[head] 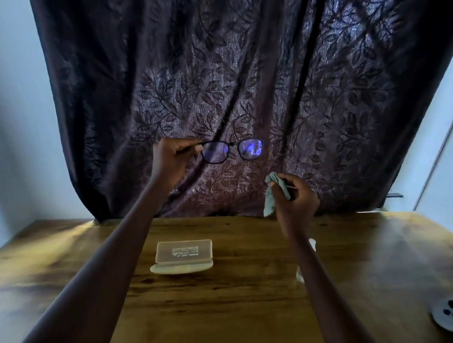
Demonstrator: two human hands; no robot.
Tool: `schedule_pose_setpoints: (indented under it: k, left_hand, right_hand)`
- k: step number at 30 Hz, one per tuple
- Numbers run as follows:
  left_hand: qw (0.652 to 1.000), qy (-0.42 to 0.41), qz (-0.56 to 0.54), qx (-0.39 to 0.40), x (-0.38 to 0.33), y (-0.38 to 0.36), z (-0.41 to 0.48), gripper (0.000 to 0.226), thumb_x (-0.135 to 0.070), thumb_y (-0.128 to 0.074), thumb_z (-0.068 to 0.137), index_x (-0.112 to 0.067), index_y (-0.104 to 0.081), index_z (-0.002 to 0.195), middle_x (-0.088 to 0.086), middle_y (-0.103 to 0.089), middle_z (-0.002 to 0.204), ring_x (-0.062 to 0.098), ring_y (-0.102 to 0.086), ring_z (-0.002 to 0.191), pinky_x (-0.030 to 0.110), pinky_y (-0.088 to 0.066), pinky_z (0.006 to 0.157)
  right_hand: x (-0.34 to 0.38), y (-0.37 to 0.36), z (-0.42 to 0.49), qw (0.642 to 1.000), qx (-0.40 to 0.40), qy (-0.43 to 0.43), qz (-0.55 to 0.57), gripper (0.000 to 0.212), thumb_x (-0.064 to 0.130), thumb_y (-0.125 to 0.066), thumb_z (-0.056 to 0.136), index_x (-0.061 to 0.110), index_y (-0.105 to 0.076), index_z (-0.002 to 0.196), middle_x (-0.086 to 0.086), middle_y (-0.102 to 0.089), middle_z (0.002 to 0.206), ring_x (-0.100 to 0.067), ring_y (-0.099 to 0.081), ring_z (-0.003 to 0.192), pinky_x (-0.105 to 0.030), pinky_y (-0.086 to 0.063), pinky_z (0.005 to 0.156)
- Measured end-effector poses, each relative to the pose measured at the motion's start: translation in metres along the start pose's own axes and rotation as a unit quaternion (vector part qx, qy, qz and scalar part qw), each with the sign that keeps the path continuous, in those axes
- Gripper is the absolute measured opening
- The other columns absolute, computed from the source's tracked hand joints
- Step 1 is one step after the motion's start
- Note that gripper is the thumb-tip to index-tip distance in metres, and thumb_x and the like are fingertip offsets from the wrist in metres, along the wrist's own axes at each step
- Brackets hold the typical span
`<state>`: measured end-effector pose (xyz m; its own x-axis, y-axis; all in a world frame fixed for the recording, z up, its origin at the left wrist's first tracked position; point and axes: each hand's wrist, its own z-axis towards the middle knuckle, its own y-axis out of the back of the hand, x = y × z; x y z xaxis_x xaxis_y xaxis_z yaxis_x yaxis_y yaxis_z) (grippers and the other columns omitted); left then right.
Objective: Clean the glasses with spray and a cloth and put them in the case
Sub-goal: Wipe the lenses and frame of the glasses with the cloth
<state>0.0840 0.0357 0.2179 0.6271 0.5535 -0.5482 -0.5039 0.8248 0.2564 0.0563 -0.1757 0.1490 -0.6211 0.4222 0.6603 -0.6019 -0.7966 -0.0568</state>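
Near right corner of table (pixel 225 312): one grey disc (pixel 452 315), three dark dots. Mid-table: one open glasses case (pixel 183 255). Above far edge: right hand (pixel 295 197) clutching one teal cloth (pixel 270 198); left hand (pixel 172 157) pinching one pair of glasses (pixel 250 149), before leafy curtain (pixel 242 68).

One head-worn wide-angle view looks forward and down, table (pixel 238 312) near, curtain (pixel 242 68) beyond.

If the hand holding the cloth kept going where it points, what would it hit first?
Likely the glasses in the left hand; the right hand with its cloth aims up-left at them. Depth unclear; otherwise the curtain.
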Motion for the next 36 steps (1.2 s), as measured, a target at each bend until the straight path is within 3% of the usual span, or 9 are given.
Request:
schedule_pose_setpoints:
  k: [4, 8, 12, 19, 23, 26, 28, 33, 36]
  left_hand:
    - [1.0, -0.014, 0.002, -0.009, -0.007, -0.002, 0.007, 0.024, 0.0, -0.065, 0.076, 0.007, -0.064, 0.099, 0.024, -0.067, 0.099, 0.012, -0.061, 0.081, -0.001, -0.043, 0.065]
    - [1.0, -0.014, -0.011, -0.005, -0.013, -0.004, 0.017, 0.024, -0.001, -0.065, 0.077, 0.007, -0.064, 0.099, 0.025, -0.068, 0.096, 0.024, -0.064, 0.077, 0.03, -0.052, 0.071]
    - [1.0, -0.022, -0.021, 0.003, -0.018, -0.006, 0.024, 0.023, 0.0, -0.065, 0.076, 0.008, -0.064, 0.098, 0.025, -0.068, 0.093, 0.025, -0.065, 0.079, 0.037, -0.054, 0.077]
    - [0.999, -0.037, -0.022, 0.004, -0.027, -0.01, 0.027, 0.023, 0.0, -0.065, 0.077, 0.008, -0.063, 0.098, 0.026, -0.068, 0.094, 0.023, -0.065, 0.079, 0.023, -0.053, 0.07]
    - [0.998, -0.05, -0.024, -0.002, -0.033, -0.011, 0.028, 0.022, 0.001, -0.064, 0.077, 0.009, -0.063, 0.097, 0.026, -0.068, 0.092, 0.015, -0.061, 0.077, -0.001, -0.044, 0.061]
    - [0.998, -0.054, -0.033, 0.007, -0.036, -0.011, 0.027, 0.021, 0.0, -0.064, 0.077, 0.008, -0.064, 0.096, 0.019, -0.069, 0.09, 0.013, -0.061, 0.074, 0.001, -0.044, 0.06]
    - [0.998, -0.053, -0.034, 0.006, -0.038, -0.011, 0.027, 0.02, -0.001, -0.064, 0.077, 0.005, -0.065, 0.096, 0.01, -0.067, 0.087, 0.008, -0.06, 0.07, 0.002, -0.044, 0.059]
    - [0.998, -0.056, -0.025, 0.011, -0.036, -0.012, 0.026, 0.021, -0.001, -0.065, 0.077, 0.006, -0.065, 0.097, 0.02, -0.07, 0.092, 0.015, -0.063, 0.076, 0.006, -0.048, 0.062]
    - [0.998, -0.047, -0.031, 0.012, -0.035, -0.011, 0.025, 0.023, 0.001, -0.064, 0.077, 0.007, -0.063, 0.099, 0.024, -0.068, 0.095, 0.02, -0.065, 0.082, 0.017, -0.052, 0.069]
  right_hand:
    - [0.015, -0.019, 0.014, 0.999, -0.016, 0.017, 0.024, 0.016, -0.005, -0.068, 0.076, -0.004, -0.069, 0.092, 0.002, -0.063, 0.073, -0.01, -0.058, 0.055, -0.013, -0.046, 0.048]
    - [0.027, -0.035, 0.022, 0.998, -0.008, 0.039, 0.048, 0.017, -0.006, -0.066, 0.077, -0.003, -0.069, 0.094, -0.009, -0.069, 0.075, -0.013, -0.061, 0.055, -0.021, -0.048, 0.048]
    - [0.04, -0.051, 0.026, 0.995, 0.003, 0.085, 0.047, 0.018, -0.003, -0.067, 0.078, -0.006, -0.068, 0.096, -0.017, -0.071, 0.08, -0.018, -0.063, 0.062, -0.013, -0.045, 0.052]
    - [0.063, -0.07, 0.037, 0.982, 0.007, 0.187, 0.038, 0.02, -0.005, -0.067, 0.075, -0.008, -0.067, 0.095, -0.02, -0.07, 0.084, -0.024, -0.065, 0.072, -0.014, -0.046, 0.066]
    - [0.064, -0.075, 0.039, 0.977, 0.026, 0.212, 0.004, 0.023, -0.011, -0.065, 0.075, -0.011, -0.065, 0.099, -0.024, -0.066, 0.088, -0.021, -0.06, 0.077, -0.002, -0.039, 0.074]
    - [0.066, -0.076, 0.039, 0.973, 0.045, 0.225, -0.02, 0.025, -0.01, -0.064, 0.077, -0.012, -0.064, 0.102, -0.026, -0.063, 0.091, -0.036, -0.061, 0.084, -0.034, -0.051, 0.075]
    - [0.066, -0.075, 0.038, 0.969, 0.048, 0.242, -0.029, 0.024, -0.008, -0.064, 0.077, -0.012, -0.064, 0.101, -0.026, -0.062, 0.093, -0.04, -0.059, 0.086, -0.042, -0.052, 0.074]
    - [0.06, -0.072, 0.028, 0.955, 0.091, 0.279, -0.034, 0.027, -0.009, -0.06, 0.077, -0.012, -0.064, 0.104, -0.028, -0.062, 0.099, -0.041, -0.061, 0.092, -0.041, -0.053, 0.082]
    - [0.052, -0.065, 0.023, 0.951, 0.09, 0.289, -0.054, 0.03, -0.011, -0.063, 0.073, -0.01, -0.065, 0.103, -0.025, -0.064, 0.095, -0.037, -0.062, 0.087, -0.029, -0.049, 0.079]
